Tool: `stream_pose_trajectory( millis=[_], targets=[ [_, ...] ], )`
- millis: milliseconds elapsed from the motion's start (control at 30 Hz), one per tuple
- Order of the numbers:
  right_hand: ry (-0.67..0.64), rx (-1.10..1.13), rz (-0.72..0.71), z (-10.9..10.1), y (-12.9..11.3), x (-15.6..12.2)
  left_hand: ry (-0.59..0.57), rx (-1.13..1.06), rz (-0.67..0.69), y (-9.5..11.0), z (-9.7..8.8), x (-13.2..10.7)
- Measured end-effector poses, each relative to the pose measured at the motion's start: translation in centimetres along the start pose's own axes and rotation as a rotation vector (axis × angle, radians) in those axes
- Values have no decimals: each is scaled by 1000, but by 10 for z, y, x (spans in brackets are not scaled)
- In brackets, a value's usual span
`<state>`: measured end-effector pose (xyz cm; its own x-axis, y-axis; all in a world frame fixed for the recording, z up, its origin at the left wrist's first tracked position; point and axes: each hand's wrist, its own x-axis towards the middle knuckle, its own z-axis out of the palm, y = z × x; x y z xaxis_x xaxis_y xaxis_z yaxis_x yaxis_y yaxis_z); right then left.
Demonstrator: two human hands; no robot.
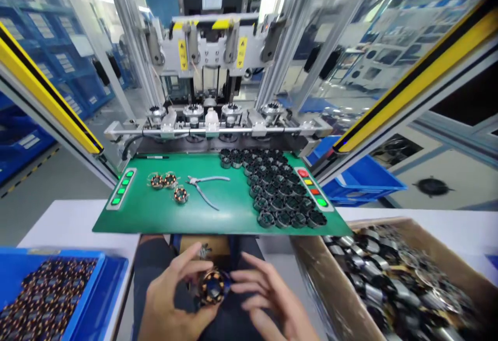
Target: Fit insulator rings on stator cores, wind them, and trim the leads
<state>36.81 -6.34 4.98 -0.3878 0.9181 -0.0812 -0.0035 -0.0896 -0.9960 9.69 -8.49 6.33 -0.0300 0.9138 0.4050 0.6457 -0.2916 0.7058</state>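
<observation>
My left hand (171, 299) grips a copper-wound motor stator (213, 286) between thumb and fingers, above my lap. The stator is a ring with copper coils around its centre hole. My right hand (272, 294) is just to its right, fingers apart and partly curled; whether the fingertips touch the stator I cannot tell. On the green work plate (155, 216) beyond my hands lie 3 wound stators (180, 195) with loose wire ends. Beside them rest wire cutters (208, 188) with pale blue handles, jaws pointing left.
Rows of black stator cores (272, 190) cover the plate's right part. Button panels (121, 189) flank it, and a winding machine (210, 118) stands behind. At left, a blue bin (101, 273) holds wound stators. A cardboard box (317, 273) of metal cores is at right.
</observation>
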Motion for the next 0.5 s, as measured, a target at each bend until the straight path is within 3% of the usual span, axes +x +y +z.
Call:
stream_pose_trajectory(
  millis=[67, 133, 267, 500],
  targets=[
    [-140, 170, 97, 28, -7, 13, -36, -30, 65, 14, 10, -2],
    [-203, 297, 127, 40, -13, 24, -22, -46, 85, 21, 11, 0],
    [-276, 508, 184, 36, -23, 34, 29, -108, 161, 19, -1, 2],
    [-194, 302, 116, 21, -44, 27, 86, 310, 581, 17, -33, 0]
  ],
)
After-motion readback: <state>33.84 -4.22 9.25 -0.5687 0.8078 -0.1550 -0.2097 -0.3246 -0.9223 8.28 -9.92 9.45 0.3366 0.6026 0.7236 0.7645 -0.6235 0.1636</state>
